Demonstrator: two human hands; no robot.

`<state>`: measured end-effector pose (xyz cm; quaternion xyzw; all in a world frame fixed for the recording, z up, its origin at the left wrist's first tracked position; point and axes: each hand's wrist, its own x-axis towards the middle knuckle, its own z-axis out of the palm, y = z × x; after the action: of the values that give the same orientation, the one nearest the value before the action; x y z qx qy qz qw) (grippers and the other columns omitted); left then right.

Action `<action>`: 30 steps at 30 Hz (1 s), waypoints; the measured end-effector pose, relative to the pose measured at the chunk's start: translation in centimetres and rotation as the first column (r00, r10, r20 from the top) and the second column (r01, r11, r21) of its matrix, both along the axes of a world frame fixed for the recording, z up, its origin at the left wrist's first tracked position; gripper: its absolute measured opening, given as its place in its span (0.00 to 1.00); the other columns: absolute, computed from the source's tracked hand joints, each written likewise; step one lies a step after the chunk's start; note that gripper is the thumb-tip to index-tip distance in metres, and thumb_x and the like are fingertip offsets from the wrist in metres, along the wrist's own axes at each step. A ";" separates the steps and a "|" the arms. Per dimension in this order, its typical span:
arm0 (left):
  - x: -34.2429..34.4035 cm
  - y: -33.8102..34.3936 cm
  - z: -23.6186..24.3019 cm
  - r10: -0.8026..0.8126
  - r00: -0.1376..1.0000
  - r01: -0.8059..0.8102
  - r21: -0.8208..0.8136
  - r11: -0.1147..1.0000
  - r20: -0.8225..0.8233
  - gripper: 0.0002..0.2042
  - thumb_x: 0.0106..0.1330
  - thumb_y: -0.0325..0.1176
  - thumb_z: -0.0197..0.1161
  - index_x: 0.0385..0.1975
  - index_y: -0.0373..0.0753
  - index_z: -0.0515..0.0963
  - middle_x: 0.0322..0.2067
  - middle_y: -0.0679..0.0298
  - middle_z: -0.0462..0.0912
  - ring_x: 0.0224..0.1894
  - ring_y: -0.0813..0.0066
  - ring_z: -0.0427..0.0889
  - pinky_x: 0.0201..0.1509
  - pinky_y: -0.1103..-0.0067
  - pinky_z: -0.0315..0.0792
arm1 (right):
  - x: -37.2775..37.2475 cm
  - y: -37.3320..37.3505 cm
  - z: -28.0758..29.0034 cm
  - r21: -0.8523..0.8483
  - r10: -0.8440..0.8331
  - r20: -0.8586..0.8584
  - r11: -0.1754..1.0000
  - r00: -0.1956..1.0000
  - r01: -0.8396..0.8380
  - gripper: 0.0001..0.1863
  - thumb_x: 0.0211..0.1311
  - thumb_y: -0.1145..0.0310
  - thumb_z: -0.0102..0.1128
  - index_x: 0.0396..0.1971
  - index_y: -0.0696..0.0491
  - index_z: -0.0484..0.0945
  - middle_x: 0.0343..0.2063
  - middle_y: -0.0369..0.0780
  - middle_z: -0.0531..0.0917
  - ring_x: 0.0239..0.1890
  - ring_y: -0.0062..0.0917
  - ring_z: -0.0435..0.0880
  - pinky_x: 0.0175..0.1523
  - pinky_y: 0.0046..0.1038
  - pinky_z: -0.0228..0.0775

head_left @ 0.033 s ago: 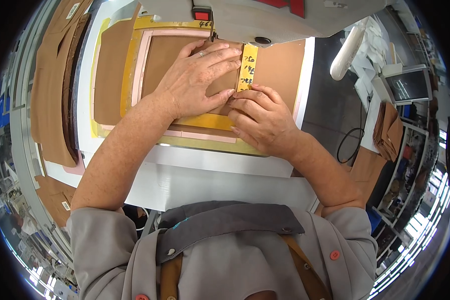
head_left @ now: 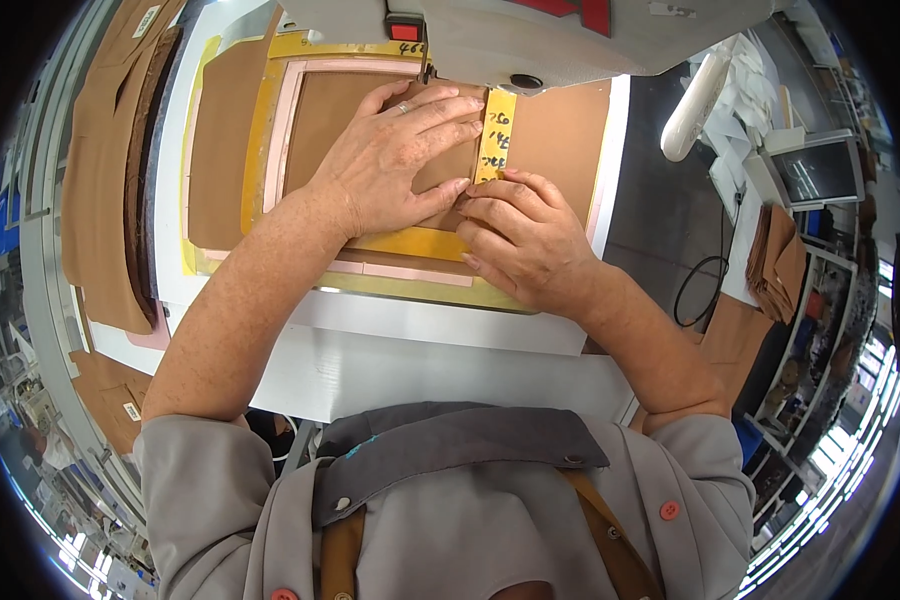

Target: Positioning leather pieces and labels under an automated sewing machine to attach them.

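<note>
A brown fabric piece point(head_left: 320, 110) lies inside a yellow and pink template frame point(head_left: 260, 130) on the white table point(head_left: 420, 330), under the grey sewing machine head point(head_left: 530, 40). My left hand point(head_left: 400, 160) lies flat on the fabric with its fingers spread, tips reaching a yellow strip point(head_left: 497, 135) with handwritten marks. My right hand point(head_left: 525, 240) sits just below that strip. Its fingers are curled, with the tips on the fabric's edge beside my left thumb. Whether they pinch the fabric is hidden.
Stacked brown fabric pieces point(head_left: 100, 180) lie along the table's left side. To the right are a white cylinder point(head_left: 695, 105), a small screen point(head_left: 815, 170), folded brown fabric point(head_left: 775, 260) and a black cable point(head_left: 700, 290) on the floor.
</note>
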<state>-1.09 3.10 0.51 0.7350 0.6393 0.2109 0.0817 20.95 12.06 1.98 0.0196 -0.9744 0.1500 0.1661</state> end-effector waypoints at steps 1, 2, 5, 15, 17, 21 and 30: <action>0.0 0.0 0.0 0.002 1.000 -0.002 0.005 1.000 -0.011 0.28 0.60 0.40 0.68 0.63 0.47 0.76 0.69 0.67 0.72 0.73 0.68 0.67 0.77 0.57 0.55 | 0.0 0.0 0.0 -0.006 -0.004 0.008 1.000 1.000 0.004 0.14 0.55 0.63 0.68 0.41 0.49 0.80 0.45 0.34 0.79 0.56 0.25 0.78 0.68 0.39 0.67; 0.0 0.0 0.0 -0.003 1.000 0.003 -0.002 1.000 -0.003 0.28 0.60 0.40 0.68 0.63 0.47 0.76 0.69 0.67 0.72 0.73 0.68 0.67 0.77 0.57 0.55 | 0.0 0.0 0.0 -0.006 -0.005 0.008 1.000 1.000 0.005 0.14 0.55 0.63 0.68 0.41 0.49 0.80 0.45 0.34 0.79 0.56 0.25 0.78 0.68 0.39 0.67; 0.0 0.1 0.1 0.001 1.000 -0.001 -0.002 1.000 -0.016 0.28 0.60 0.41 0.68 0.63 0.46 0.77 0.69 0.67 0.72 0.73 0.67 0.67 0.77 0.57 0.55 | 0.0 0.0 0.1 0.001 -0.004 0.016 1.000 1.000 0.004 0.14 0.54 0.63 0.69 0.41 0.49 0.80 0.45 0.33 0.79 0.56 0.24 0.78 0.69 0.39 0.66; -0.1 0.2 0.6 -0.019 0.999 0.018 -0.010 1.000 -0.047 0.26 0.62 0.43 0.66 0.61 0.45 0.77 0.68 0.68 0.73 0.72 0.67 0.67 0.76 0.58 0.56 | 0.1 0.0 -0.1 -0.010 -0.005 -0.015 1.000 1.000 0.004 0.10 0.57 0.64 0.67 0.36 0.48 0.79 0.44 0.33 0.80 0.55 0.25 0.79 0.68 0.39 0.68; 0.0 0.2 0.6 -0.021 0.998 0.021 0.002 1.000 -0.056 0.26 0.63 0.45 0.66 0.61 0.43 0.77 0.67 0.68 0.74 0.72 0.68 0.67 0.77 0.60 0.55 | 0.1 0.0 0.0 -0.009 -0.005 -0.015 1.000 1.000 0.005 0.10 0.57 0.64 0.66 0.36 0.48 0.79 0.44 0.33 0.80 0.55 0.25 0.79 0.68 0.39 0.69; 0.0 0.3 0.8 -0.013 0.998 0.012 -0.005 1.000 -0.058 0.26 0.64 0.44 0.66 0.62 0.44 0.77 0.67 0.69 0.73 0.72 0.68 0.67 0.77 0.60 0.55 | 0.0 0.2 0.0 0.007 -0.008 -0.043 1.000 0.999 0.008 0.10 0.56 0.64 0.67 0.36 0.49 0.78 0.44 0.33 0.81 0.55 0.25 0.79 0.67 0.39 0.70; -0.4 1.2 0.9 -0.034 0.995 0.038 0.042 0.998 -0.096 0.24 0.64 0.42 0.66 0.60 0.41 0.78 0.65 0.69 0.74 0.67 0.69 0.72 0.73 0.61 0.59 | -0.5 0.9 -0.1 0.029 -0.025 -0.076 0.999 0.997 0.027 0.10 0.56 0.65 0.67 0.37 0.49 0.79 0.44 0.33 0.81 0.54 0.25 0.80 0.64 0.38 0.72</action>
<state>-1.44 4.30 1.45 0.7573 0.6243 0.1877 0.0389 20.43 13.00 1.88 0.0152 -0.9697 0.1326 0.2045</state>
